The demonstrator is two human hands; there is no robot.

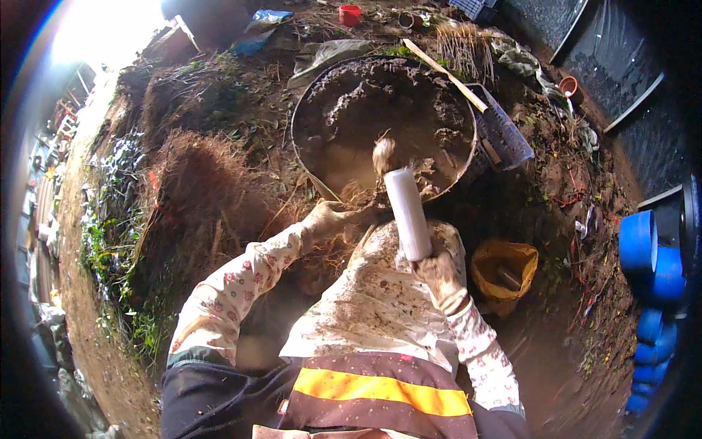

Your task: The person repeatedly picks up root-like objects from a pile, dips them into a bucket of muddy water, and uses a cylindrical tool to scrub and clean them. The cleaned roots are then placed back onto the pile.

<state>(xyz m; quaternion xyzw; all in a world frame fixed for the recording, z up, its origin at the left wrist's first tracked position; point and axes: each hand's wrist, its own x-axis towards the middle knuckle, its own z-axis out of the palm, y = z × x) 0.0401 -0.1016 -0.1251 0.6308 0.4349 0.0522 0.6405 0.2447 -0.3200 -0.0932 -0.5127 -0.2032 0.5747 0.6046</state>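
Note:
In my right hand (439, 276), closed round its lower end, is a whitish roll that looks like plastic film (408, 214), tilted up over my mud-stained lap cloth (365, 300). Just beyond the roll's upper end, a pale tuft (382, 155) sticks up from a muddy bundle of roots (358, 196). My left hand (327, 221) is closed on this bundle, its fingertips partly hidden among the roots. Right in front of both hands stands a wide round tub (294, 124) holding wet mud and murky water.
A heap of brown rooted plants (197, 183) lies at left. At right are a yellow bag (504, 271), a purple-grey crate (508, 135) and several blue barrels (638, 241). A wooden handle (442, 73) leans over the tub's far rim. A red pot (350, 14) stands farther back.

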